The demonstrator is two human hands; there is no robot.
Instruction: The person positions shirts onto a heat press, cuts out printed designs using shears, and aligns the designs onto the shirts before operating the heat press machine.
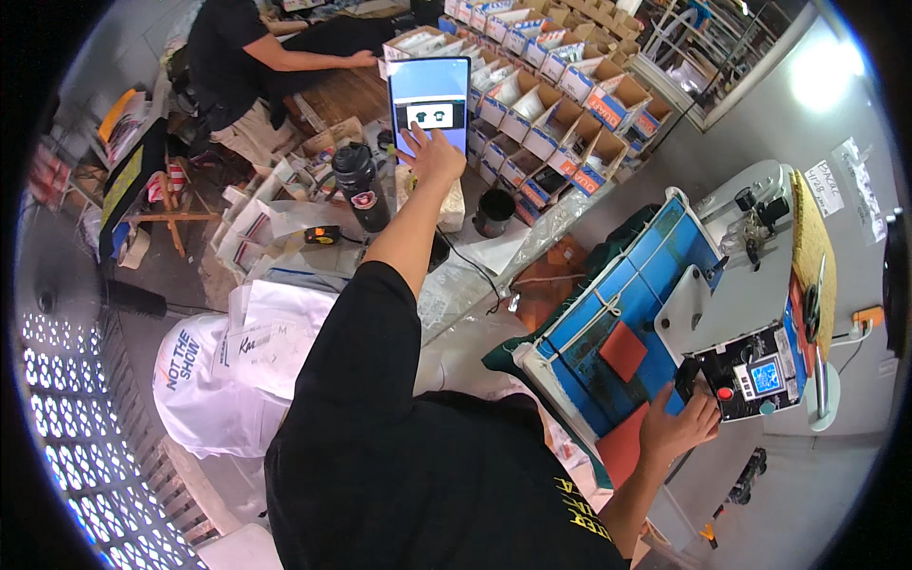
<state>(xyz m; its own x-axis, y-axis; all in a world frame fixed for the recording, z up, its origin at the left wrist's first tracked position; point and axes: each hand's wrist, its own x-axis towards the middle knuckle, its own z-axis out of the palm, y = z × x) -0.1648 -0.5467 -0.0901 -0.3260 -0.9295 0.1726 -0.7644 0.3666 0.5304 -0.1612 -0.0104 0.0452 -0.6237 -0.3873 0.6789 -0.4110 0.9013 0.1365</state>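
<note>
My left hand (433, 157) reaches up and away from me to a tablet (429, 85) standing upright on the bench. Its fingers are spread, with the tips at the lower part of the lit screen, where two dark T-shirts are pictured. To the right, my right hand (676, 429) is at an embroidery-type machine's black control panel (760, 375), beside a red button (725, 393). Those fingers are curled near a small black part (690, 378); what they grip is partly hidden. Just left of that hand lies a blue bed (594, 351) with red pads (623, 351) and white cord.
A dark bottle (357, 185) and a black mug (494, 212) flank the tablet. Rows of cardboard bins (556, 123) rise behind. White printed fabric (195, 399) hangs at left by a fan (57, 285). Another person's arm (309, 59) reaches across a far table.
</note>
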